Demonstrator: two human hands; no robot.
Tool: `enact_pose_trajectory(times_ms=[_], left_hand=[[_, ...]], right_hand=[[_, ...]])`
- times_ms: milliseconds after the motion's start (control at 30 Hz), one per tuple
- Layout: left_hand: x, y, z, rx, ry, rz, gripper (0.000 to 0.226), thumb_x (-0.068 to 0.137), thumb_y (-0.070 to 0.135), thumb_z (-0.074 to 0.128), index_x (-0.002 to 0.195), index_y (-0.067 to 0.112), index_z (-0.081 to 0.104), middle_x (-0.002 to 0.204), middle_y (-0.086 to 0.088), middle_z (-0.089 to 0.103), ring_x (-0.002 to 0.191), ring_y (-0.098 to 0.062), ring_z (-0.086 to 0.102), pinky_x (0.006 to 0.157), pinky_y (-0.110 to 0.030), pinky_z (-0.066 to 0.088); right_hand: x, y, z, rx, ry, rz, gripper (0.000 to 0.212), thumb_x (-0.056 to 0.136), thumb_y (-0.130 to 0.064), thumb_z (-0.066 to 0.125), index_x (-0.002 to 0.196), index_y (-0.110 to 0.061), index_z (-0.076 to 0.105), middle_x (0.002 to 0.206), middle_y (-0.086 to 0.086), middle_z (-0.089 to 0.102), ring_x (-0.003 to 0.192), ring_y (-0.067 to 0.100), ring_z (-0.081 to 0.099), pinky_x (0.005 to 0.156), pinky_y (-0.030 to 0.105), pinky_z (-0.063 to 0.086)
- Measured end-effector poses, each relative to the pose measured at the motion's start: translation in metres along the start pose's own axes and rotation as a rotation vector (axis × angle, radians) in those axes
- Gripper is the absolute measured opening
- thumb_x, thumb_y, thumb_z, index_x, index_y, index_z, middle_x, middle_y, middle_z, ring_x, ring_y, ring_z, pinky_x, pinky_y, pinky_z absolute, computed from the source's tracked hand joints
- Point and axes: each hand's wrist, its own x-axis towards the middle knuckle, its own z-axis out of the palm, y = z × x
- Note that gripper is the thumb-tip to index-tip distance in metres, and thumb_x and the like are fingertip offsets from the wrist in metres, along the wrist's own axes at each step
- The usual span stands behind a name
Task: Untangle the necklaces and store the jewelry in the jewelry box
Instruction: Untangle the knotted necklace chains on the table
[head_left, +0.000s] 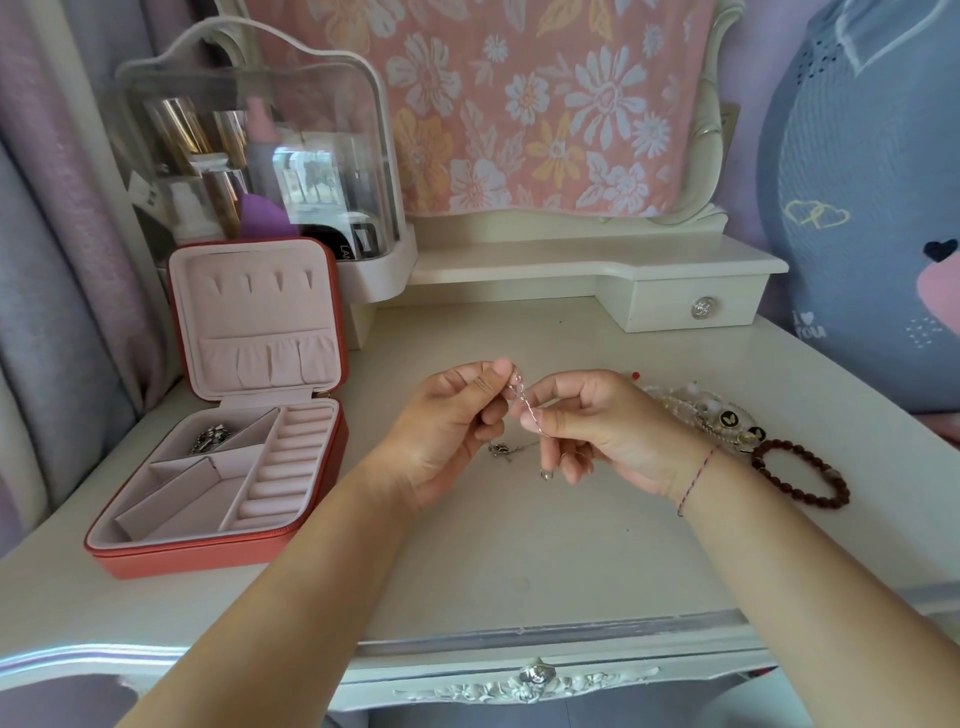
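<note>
Both hands are raised a little above the white dressing table (519, 545), and between them runs a thin silver necklace chain (523, 399). The left hand (452, 421) pinches the chain's upper part between thumb and forefinger, its other fingers curled toward the palm. The right hand (602, 426) pinches the chain slightly lower between thumb and forefinger, its remaining fingers bent loosely underneath. The chain trails down past the right hand's fingers to a small ring clasp (546, 474). A small silver pendant (500, 450) lies on the tabletop just below the two hands; whether it hangs on the same chain I cannot tell. A red string bracelet (696, 480) circles the right wrist. The coral jewelry box (208, 564) stands open on the table's left side, its lid upright and its pink lining showing, and a silvery piece of jewelry (210, 439) sits in the rear left compartment. To the right of the hands lies a heap of pale beaded bracelets (691, 408) with black butterfly charms, and just beside it a brown bead bracelet (800, 475). At the back left stands a clear cosmetics case (260, 156), and a floral cloth (519, 104) hangs behind.
</note>
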Motion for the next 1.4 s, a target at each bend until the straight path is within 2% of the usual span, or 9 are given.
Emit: enact_pose_trajectory(times_ms=[267,433,700,933,1067,1133,1267,1333,1400], left_hand=[[0.0023,-0.0007,-0.0034,-0.021,0.037,0.008,0.02,0.083,0.029,0.058,0.075,0.011,0.059,0.071,0.001,0.049,0.051,-0.006,0.033,0.046,-0.015,0.03],[0.0043,-0.0019,-0.005,-0.052,0.075,0.003,0.021,0.088,0.028,0.055,0.076,0.011,0.056,0.071,0.0,0.052,0.048,-0.005,0.032,0.044,-0.015,0.027],[0.0038,0.0007,-0.006,-0.112,0.071,0.026,0.02,0.086,0.031,0.054,0.079,0.012,0.053,0.075,0.001,0.058,0.041,-0.004,0.025,0.039,-0.014,0.021],[0.0025,0.0021,-0.0047,-0.046,0.103,0.037,0.022,0.086,0.034,0.053,0.08,0.013,0.053,0.075,0.001,0.06,0.044,-0.007,0.031,0.038,-0.015,0.026],[0.0,0.0028,-0.0033,0.014,0.122,0.052,0.022,0.092,0.032,0.051,0.079,0.015,0.054,0.073,0.001,0.063,0.049,-0.008,0.04,0.045,-0.017,0.032],[-0.0008,0.0022,-0.0013,0.097,0.147,0.065,0.024,0.098,0.028,0.047,0.079,0.015,0.054,0.072,0.001,0.066,0.056,-0.01,0.05,0.056,-0.02,0.038],[-0.0011,0.0005,0.0006,0.268,0.187,0.109,0.025,0.102,0.028,0.043,0.082,0.015,0.053,0.078,0.001,0.073,0.079,-0.008,0.063,0.086,-0.029,0.04],[-0.001,0.0002,0.0,0.303,0.202,0.118,0.026,0.103,0.029,0.041,0.083,0.017,0.052,0.083,0.002,0.075,0.09,-0.008,0.064,0.089,-0.029,0.039],[-0.0008,-0.0001,-0.0011,0.306,0.206,0.116,0.026,0.103,0.031,0.04,0.086,0.015,0.05,0.088,0.001,0.076,0.095,-0.009,0.065,0.088,-0.029,0.039]], right_hand=[[0.0019,0.0022,-0.0028,0.016,0.133,-0.104,0.008,0.092,-0.01,0.059,0.084,-0.009,0.058,0.061,0.006,0.063,0.044,0.016,0.054,0.045,0.024,0.035],[0.0035,0.0005,-0.0038,0.073,0.199,-0.136,0.011,0.095,-0.009,0.054,0.084,-0.012,0.053,0.061,0.005,0.061,0.043,0.015,0.05,0.045,0.021,0.034],[0.0014,-0.0015,-0.0015,0.1,0.154,-0.128,0.014,0.098,-0.011,0.046,0.084,-0.013,0.045,0.061,0.006,0.06,0.044,0.017,0.05,0.044,0.022,0.033],[0.0015,-0.0013,-0.0016,0.09,0.138,-0.117,0.014,0.1,-0.015,0.043,0.086,-0.014,0.042,0.064,0.009,0.063,0.046,0.022,0.055,0.046,0.025,0.033],[0.0015,-0.0001,-0.002,0.07,0.139,-0.128,0.014,0.101,-0.015,0.042,0.087,-0.013,0.041,0.067,0.013,0.066,0.05,0.026,0.06,0.047,0.026,0.038],[0.0017,0.0004,-0.0026,0.058,0.144,-0.151,0.013,0.101,-0.012,0.041,0.088,-0.012,0.04,0.07,0.013,0.069,0.056,0.026,0.064,0.05,0.025,0.042],[0.0032,0.0021,-0.0054,-0.092,0.193,-0.219,0.014,0.1,-0.01,0.043,0.086,-0.012,0.044,0.077,0.008,0.074,0.075,0.011,0.064,0.07,0.015,0.042],[0.0033,0.0024,-0.0067,-0.11,0.203,-0.234,0.014,0.1,-0.011,0.045,0.086,-0.013,0.045,0.08,0.007,0.075,0.082,0.009,0.061,0.077,0.014,0.04],[0.0032,0.0027,-0.0075,-0.107,0.203,-0.243,0.015,0.099,-0.012,0.049,0.085,-0.014,0.047,0.084,0.005,0.075,0.086,0.011,0.06,0.083,0.02,0.04]])
